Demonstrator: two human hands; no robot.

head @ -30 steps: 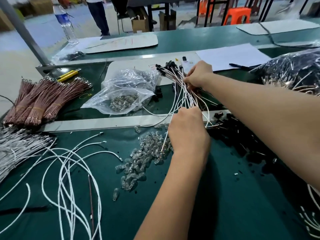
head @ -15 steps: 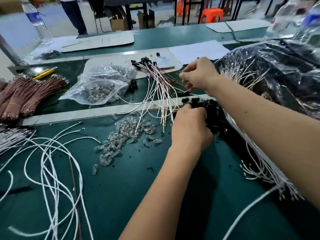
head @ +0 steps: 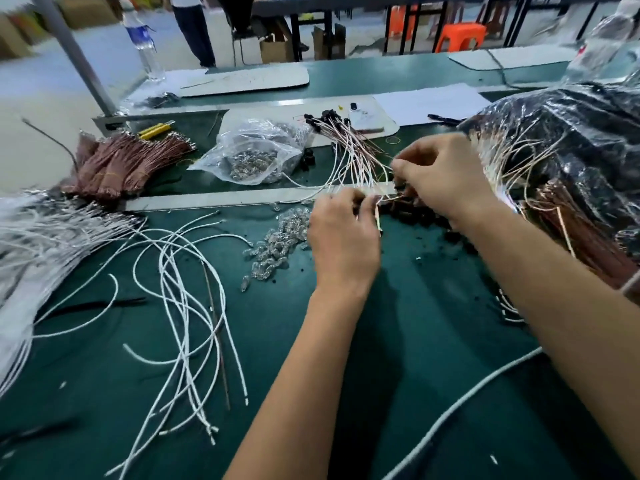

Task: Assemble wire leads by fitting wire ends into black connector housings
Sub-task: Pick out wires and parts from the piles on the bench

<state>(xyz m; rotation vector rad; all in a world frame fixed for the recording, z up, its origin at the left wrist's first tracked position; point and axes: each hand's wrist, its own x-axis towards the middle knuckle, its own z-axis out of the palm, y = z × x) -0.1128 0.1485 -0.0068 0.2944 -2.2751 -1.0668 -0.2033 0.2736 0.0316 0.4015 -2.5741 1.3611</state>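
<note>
Where the dark green matte table (head: 398, 358) runs nearest, loose white wires (head: 180, 306) lie in limp, overlapping loops, their tips capped with small metal ends. Beyond them a heap of small clear, glassy pieces (head: 277, 240) glints beside the left hand (head: 343, 237), whose fingers curl in a narrow grip round a thin white wire lead (head: 377, 216) — what else they hold is hidden. Just right of it lies a pile of black connector housings (head: 422, 213), small and blocky, partly under the right hand (head: 440, 178). That hand's fingers are bent in a tight grip, pinching thin wires at the near end of a fanned bundle of finished leads (head: 346, 147), pale and pinkish strands ending in black housings further back. At far left lie bundles of brown wires (head: 128, 164); at centre a crinkled clear plastic bag (head: 256, 154) of metal bits; at right a glossy black bag (head: 571, 140) spilling pale wires.
</note>
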